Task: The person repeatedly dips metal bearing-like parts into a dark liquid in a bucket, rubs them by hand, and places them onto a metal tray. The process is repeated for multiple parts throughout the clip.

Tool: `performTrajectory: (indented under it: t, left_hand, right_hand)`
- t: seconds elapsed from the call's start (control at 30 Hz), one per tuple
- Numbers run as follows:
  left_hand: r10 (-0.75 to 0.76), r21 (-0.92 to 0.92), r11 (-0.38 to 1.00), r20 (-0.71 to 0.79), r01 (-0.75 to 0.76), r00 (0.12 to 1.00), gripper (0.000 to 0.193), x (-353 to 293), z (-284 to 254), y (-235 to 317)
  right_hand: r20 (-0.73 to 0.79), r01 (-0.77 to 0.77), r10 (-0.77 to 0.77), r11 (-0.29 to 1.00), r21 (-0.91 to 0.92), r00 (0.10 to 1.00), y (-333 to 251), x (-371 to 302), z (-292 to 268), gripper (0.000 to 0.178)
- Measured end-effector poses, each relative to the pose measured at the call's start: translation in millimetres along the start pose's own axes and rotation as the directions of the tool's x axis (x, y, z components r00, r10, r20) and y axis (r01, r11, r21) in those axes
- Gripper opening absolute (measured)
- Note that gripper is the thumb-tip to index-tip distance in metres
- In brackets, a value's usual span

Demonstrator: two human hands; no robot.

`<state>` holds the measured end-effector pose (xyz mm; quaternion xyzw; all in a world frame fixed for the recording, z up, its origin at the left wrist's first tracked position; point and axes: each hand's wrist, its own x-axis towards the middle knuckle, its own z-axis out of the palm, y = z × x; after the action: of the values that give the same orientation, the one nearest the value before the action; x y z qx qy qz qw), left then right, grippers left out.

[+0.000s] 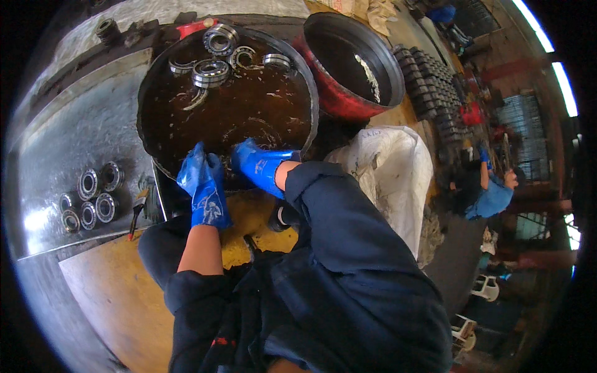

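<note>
Both hands wear wet blue gloves at the near edge of a round drum [147, 124] of dark brown liquid. My left hand [205, 186] is closed at the near rim, its fingers bunched. A little to its right, my right hand [258, 165] is bent down toward the liquid, its fingers curled. What they hold, if anything, cannot be made out. Ripples show in the liquid just beyond them. Several shiny bearings sit at the drum's far side, among them a ring-shaped bearing [220, 40] stacked above a wider bearing [211, 74]; one ring is partly sunk.
A metal tray [62, 143] at left carries several bearings [89, 184] and a paint brush [138, 208]. Beyond the drum at right stands a red tub [339, 99] of dark liquid. A white sack [398, 168] is by my right arm. A person [494, 193] works farther right.
</note>
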<state>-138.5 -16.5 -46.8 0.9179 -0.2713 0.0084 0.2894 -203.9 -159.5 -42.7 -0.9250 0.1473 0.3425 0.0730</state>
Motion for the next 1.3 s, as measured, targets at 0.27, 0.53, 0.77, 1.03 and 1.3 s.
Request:
performTrajectory:
  t: [0.27, 0.53, 0.77, 1.03, 1.3]
  left_hand:
    - [-0.014, 0.053, 0.998, -0.027, 0.016, 1.0, 0.038, 3, -3, -6]
    - [0.004, 0.061, 0.998, -0.057, -0.001, 0.998, 0.034, 1, -1, -7]
    - [0.006, 0.01, 1.0, -0.061, -0.005, 0.998, 0.033, 3, 0, -18]
    - [0.072, -0.033, 0.997, -0.113, -0.077, 0.991, 0.033, 4, 15, 4]
    - [0.012, 0.028, 1.0, -0.108, -0.009, 0.994, 0.034, 2, 3, -12]
  right_hand:
    - [-0.13, 0.042, -0.035, 0.998, 0.053, 0.991, 22, 6, 8, 0.021]
    - [0.232, 0.026, 0.045, 0.955, -0.296, 0.972, -6, 58, 20, 0.045]
    - [-0.211, 0.001, 0.022, 0.994, 0.105, 0.977, 43, 41, 46, 0.031]
    - [0.12, -0.015, 0.054, 0.952, -0.305, 0.991, 37, 76, 71, 0.044]
    - [0.006, -0.096, 0.096, 0.986, 0.136, 0.995, 32, 37, 33, 0.052]
